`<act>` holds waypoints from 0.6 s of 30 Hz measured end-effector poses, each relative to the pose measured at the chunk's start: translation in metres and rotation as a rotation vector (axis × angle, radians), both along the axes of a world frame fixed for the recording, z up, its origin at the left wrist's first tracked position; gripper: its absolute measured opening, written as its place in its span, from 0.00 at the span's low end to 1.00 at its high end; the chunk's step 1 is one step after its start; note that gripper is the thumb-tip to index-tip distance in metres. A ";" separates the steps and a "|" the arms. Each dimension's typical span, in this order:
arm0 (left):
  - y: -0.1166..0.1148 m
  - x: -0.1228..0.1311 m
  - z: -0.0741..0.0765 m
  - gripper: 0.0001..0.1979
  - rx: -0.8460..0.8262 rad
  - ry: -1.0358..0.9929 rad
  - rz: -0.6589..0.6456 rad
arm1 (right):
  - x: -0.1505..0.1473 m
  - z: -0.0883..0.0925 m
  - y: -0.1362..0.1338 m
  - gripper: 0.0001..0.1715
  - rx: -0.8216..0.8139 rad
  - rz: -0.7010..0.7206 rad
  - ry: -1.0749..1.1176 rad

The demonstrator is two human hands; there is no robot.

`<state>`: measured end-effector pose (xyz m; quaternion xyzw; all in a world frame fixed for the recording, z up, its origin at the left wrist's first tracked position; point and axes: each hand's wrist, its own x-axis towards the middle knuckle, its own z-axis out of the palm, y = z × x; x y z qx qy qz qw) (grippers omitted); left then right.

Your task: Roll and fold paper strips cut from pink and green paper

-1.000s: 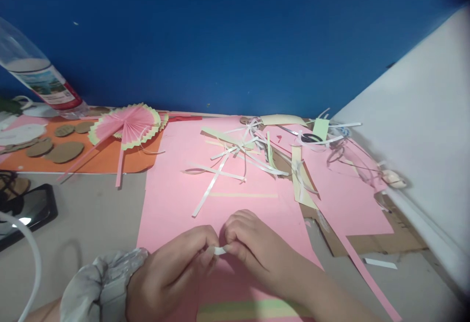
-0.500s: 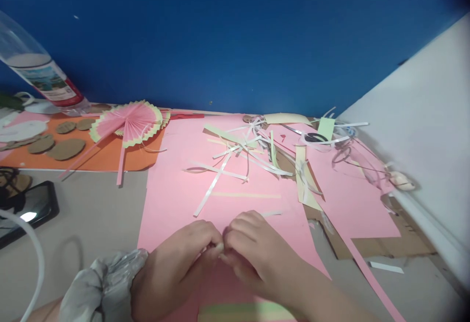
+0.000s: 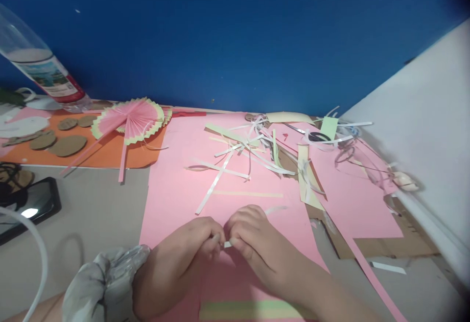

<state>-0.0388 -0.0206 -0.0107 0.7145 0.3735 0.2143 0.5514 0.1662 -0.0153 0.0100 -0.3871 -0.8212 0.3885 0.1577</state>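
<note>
My left hand and my right hand meet over a large pink paper sheet. Both are closed, with thumbs and forefingers pinched around a narrow white paper strip. Only a short piece of it shows in the small gap between the fingertips. Behind my right hand a pale strip end sticks out; whether it is the same strip I cannot tell. Beyond my hands, a pale yellow strip lies flat on the pink sheet, near a tangle of white and green paper strips.
At left are a pink pleated paper fan, cardboard ovals, a tilted plastic bottle and a phone. Scissors and cardboard lie at right. A blue wall stands behind, a white one at right.
My fingertips have drawn slightly apart, and a short white piece of the strip now shows between them. The view has shifted a little; the things on the table lie as before.
</note>
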 end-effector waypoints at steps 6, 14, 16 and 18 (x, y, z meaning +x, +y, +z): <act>-0.001 0.000 0.003 0.08 0.009 0.024 -0.039 | 0.001 0.002 0.000 0.12 -0.013 -0.012 0.006; 0.000 0.001 0.005 0.09 0.007 0.036 -0.034 | -0.003 -0.003 -0.001 0.07 0.144 -0.076 -0.031; 0.000 0.001 0.005 0.09 0.005 0.028 -0.017 | -0.003 -0.005 -0.003 0.03 0.244 -0.152 -0.011; 0.001 0.002 0.006 0.08 0.004 0.034 -0.009 | -0.003 -0.006 -0.005 0.04 0.374 -0.193 -0.006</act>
